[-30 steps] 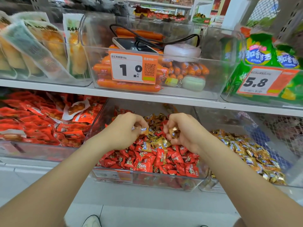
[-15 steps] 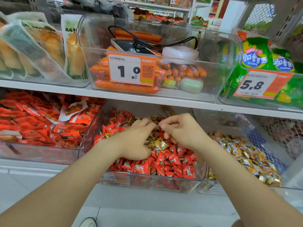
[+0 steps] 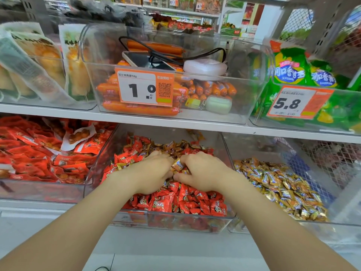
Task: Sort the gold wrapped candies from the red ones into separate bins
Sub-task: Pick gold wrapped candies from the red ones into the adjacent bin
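Note:
A clear middle bin [image 3: 125, 220] on the lower shelf holds red wrapped candies [image 3: 162, 204] in front, with gold wrapped candies [image 3: 175, 146] mixed in toward the back. The clear bin to its right [image 3: 343, 210] holds only gold candies [image 3: 273, 182]. Both my hands are down on the middle pile, side by side and almost touching. My left hand [image 3: 150, 173] has its fingers curled down over gold wrappers. My right hand [image 3: 203, 171] pinches a gold candy [image 3: 177, 164] that sticks up between the two hands. What lies under the palms is hidden.
The bin at the left [image 3: 39, 190] holds red snack packets. The shelf edge above [image 3: 195, 126] hangs close over the bins. On it stands a bin of orange sausages [image 3: 136, 110] with a phone, a cable and a white case, and green bags [image 3: 289, 73] at the right.
Both hands, raised with gold candies a second ago, have dropped into the middle pile and closed together over the gold wrappers. The camera has tilted up a little.

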Motion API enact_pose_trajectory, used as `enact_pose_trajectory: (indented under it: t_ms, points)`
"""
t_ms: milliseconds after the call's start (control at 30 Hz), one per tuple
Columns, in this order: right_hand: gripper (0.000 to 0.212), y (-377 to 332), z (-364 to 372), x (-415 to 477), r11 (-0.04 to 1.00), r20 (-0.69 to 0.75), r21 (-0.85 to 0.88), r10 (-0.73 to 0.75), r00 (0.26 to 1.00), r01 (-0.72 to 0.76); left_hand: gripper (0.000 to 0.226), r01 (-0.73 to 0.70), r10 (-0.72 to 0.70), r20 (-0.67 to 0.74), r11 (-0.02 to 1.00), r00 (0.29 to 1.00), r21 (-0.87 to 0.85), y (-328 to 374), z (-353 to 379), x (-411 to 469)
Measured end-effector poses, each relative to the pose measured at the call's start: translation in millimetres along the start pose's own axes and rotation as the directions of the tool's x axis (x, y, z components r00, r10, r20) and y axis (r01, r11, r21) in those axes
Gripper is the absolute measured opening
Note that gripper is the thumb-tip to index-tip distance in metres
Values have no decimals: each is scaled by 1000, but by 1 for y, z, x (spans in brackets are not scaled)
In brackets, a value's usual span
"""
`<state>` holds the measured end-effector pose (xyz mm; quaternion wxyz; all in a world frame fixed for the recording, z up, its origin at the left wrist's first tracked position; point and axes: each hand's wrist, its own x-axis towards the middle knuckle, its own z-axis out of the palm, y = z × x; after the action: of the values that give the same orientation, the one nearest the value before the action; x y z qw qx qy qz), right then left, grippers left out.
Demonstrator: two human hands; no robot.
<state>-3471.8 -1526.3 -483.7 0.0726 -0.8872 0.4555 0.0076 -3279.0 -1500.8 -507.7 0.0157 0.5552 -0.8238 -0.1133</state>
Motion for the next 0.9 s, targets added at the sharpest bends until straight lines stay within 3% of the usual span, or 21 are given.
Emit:
enact_pose_trajectory:
  t_ms: [133, 233, 333, 467, 533, 600, 733, 800, 900]
  points:
    - [39, 13, 0, 0, 978, -81, 202, -29, 996, 45, 14, -93, 73, -154, 988, 985, -126, -5, -5, -6]
    - [44, 16, -7, -5, 948, -154, 318, 21, 988, 30, 13, -108, 22, -274, 946, 961, -305, 1, -14, -12]
    - [50, 14, -15, -12, 890, -176, 455, 52, 983, 34, 14, -71, -52, -287, 913, 957, -401, 4, -19, -16]
    - [34, 12, -18, -17, 750, -65, 655, 181, 981, -95, 16, 53, -191, -235, 870, 953, -491, 3, -20, -19]
    - [32, 12, -20, -19, 696, -8, 699, 236, 972, -164, 17, 106, -285, -208, 789, 936, -605, 2, -23, -20]
    - [32, 12, -22, -19, 635, 27, 748, 260, 965, -192, 14, 135, -373, -145, 629, 917, -766, 0, -27, -21]
    - [20, 12, -21, -18, 534, 82, 821, 240, 967, -202, 16, 159, -423, -15, 373, 906, -914, -5, -34, -24]
    - [23, 11, -19, -17, 522, 100, 828, 222, 970, -205, 18, 168, -440, 14, 315, 898, -934, -6, -34, -26]
    - [24, 10, -24, -19, 485, 156, 846, 172, 973, -222, 18, 142, -444, -14, 316, 896, -938, -5, -35, -28]
